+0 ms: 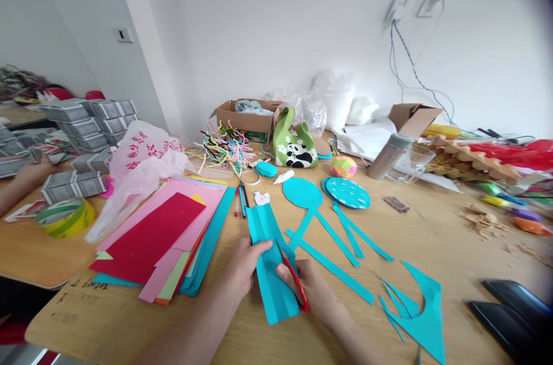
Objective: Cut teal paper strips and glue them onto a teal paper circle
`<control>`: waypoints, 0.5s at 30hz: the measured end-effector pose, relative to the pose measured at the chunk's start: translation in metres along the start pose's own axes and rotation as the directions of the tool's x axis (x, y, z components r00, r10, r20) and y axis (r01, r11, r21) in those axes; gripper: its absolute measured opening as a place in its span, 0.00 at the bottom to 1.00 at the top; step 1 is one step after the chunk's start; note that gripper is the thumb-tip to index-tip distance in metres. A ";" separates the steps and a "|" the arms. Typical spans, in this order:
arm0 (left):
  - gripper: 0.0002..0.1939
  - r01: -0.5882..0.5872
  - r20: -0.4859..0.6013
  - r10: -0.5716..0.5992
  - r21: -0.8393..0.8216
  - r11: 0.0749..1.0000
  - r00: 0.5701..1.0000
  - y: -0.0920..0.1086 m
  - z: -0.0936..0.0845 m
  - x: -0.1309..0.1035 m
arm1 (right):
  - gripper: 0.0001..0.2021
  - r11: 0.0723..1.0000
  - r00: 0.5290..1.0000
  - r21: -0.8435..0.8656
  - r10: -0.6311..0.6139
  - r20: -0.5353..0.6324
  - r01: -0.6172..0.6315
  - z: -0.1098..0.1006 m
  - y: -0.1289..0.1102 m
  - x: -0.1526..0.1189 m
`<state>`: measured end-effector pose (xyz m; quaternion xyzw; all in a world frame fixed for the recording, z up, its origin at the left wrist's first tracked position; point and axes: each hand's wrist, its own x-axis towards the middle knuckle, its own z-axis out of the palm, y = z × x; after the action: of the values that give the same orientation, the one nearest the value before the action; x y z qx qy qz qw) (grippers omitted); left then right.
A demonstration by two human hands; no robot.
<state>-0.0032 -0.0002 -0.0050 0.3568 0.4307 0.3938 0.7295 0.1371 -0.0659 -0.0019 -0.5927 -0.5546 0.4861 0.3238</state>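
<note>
At lower centre, the left hand (242,267) is pinching the creased blue sheet (270,276), while the right hand (317,290) is gripping red-handled scissors (298,282) at its edge. Blue strips (337,271) (already cut, seemingly) are lying centre-right; the sheet is apparently awaiting further cutting.

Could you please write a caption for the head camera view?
The right hand works red-handled scissors along folded turquoise paper held by the left hand.
</note>
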 end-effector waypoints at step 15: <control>0.17 0.030 0.017 -0.030 0.014 0.999 0.999 -0.002 0.000 -0.001 | 0.29 0.998 0.997 -0.040 0.036 -0.069 -0.039 0.001 0.004 0.002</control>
<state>-0.0026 -0.0020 -0.0061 0.3587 0.4322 0.3768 0.7366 0.1373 -0.0646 -0.0068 -0.6259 -0.5419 0.4601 0.3208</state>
